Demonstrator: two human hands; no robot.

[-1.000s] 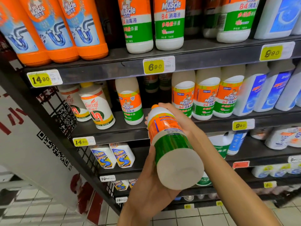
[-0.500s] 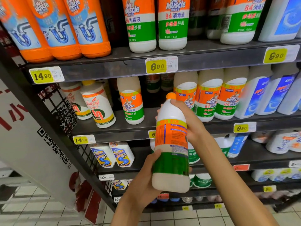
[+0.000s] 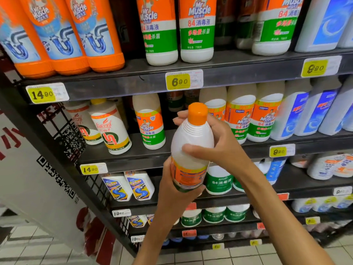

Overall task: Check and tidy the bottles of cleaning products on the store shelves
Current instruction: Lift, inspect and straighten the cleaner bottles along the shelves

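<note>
The dark metal store shelving fills the view, its tiers packed with upright cleaning bottles. On the second tier, between a lone white plastic bottle with an orange and green label on the left and a tight row of three matching bottles on the right, is a dark gap.

In front of that gap, clear of every shelf, the person holds a white plastic bottle with an orange screw cap upright in both hands. The left hand is wrapped around its labelled base from below; the right hand is closed around its shoulder, thumb across the front and fingers behind the neck.

If it goes back into that gap, the base could catch the shelf lip, or its shoulder could knock the lone bottle or the row's end bottle, which may tip.

The label facing the camera is largely covered by the left hand, and its print is unreadable. The gap's depth is in shadow, with only dim bottle shapes behind. Top-tier bottles are cut off above, and the lowest tiers are blurred.
</note>
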